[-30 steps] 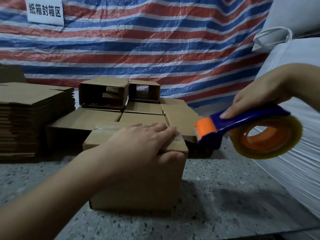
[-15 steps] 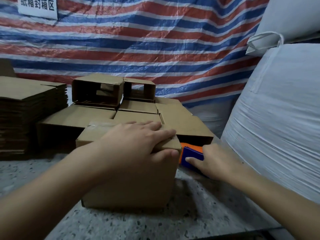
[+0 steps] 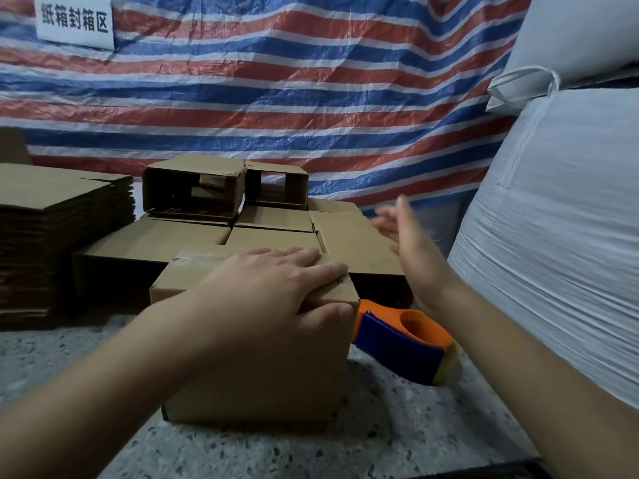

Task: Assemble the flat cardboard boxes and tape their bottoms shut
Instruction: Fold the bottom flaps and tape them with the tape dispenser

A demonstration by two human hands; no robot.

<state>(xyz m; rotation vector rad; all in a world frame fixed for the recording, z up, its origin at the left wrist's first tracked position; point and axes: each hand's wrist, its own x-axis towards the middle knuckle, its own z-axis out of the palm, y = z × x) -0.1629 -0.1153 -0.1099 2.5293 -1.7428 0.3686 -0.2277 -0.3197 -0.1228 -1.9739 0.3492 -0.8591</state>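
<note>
Left hand point(image 3: 276, 288) lies palm-down on top of taped cardboard box point(image 3: 256, 361) at frame centre, fingers straight across top, thumb pressed against right upper edge. Right hand point(image 3: 411, 250) raised, blurred, right of centre, fingers spread loose, holds nothing. Tape dispenser point(image 3: 408, 344), blue and orange, rests on speckled table point(image 3: 311, 454) just beside box's right side. Behind box: assembled boxes point(image 3: 193, 191) in cluster. Flat cardboard stack point(image 3: 52, 236) at left edge. Striped tarp point(image 3: 294, 81) across top; white sack point(image 3: 560, 236) at right.
</note>
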